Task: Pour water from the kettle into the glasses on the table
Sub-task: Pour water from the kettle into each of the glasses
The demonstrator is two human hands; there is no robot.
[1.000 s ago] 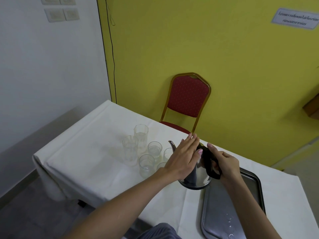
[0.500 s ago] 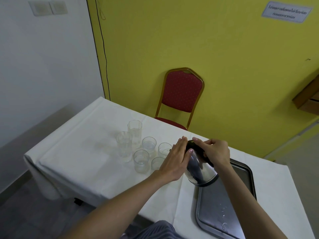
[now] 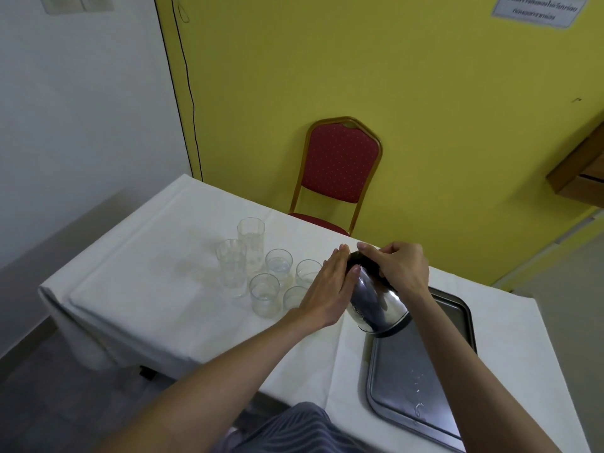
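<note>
The right hand (image 3: 400, 269) wraps over the top of the shiny kettle (image 3: 376, 305) and holds it tipped toward the glasses (image 3: 265, 294). The left hand (image 3: 328, 289) lies flat, fingers together, against the kettle's side. The kettle's bottom is lifted above the near corner of the metal tray (image 3: 457, 308). Six glasses stand close together: two tall, four short. The desk (image 3: 147, 289) has lots of open room to their left. One red chair (image 3: 340, 171) stands behind. The wall sign (image 3: 536, 9) is too blurry to read.
</note>
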